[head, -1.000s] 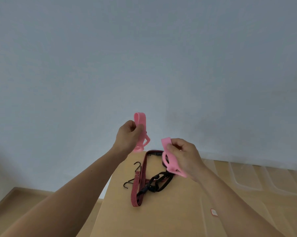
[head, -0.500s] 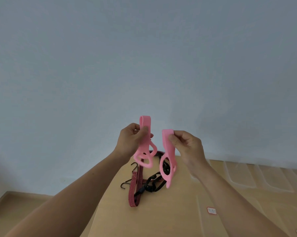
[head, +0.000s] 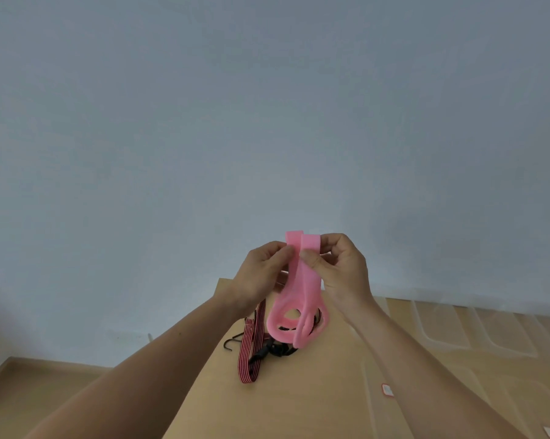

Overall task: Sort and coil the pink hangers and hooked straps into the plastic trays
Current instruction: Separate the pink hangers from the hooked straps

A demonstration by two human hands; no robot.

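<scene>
Two pink hangers hang side by side in the air above the table. My left hand [head: 261, 277] pinches the top of the left pink hanger [head: 283, 315]. My right hand [head: 343, 274] pinches the top of the right pink hanger [head: 311, 280], which overlaps the left one. Below them on the wooden table [head: 299, 400] lies a red-and-black striped hooked strap [head: 250, 346] tangled with a black strap [head: 277, 350]; a black hook [head: 231, 342] sticks out to the left.
Clear plastic trays [head: 476, 331] lie on the table at the right, one nearer tray [head: 394, 391] carrying a small red-edged label. A blue-grey wall fills the background. The table's left edge drops to a wooden floor [head: 45, 372].
Both hands have come together, so the two pink hangers now overlap with their tops aligned. Earlier they were held apart.
</scene>
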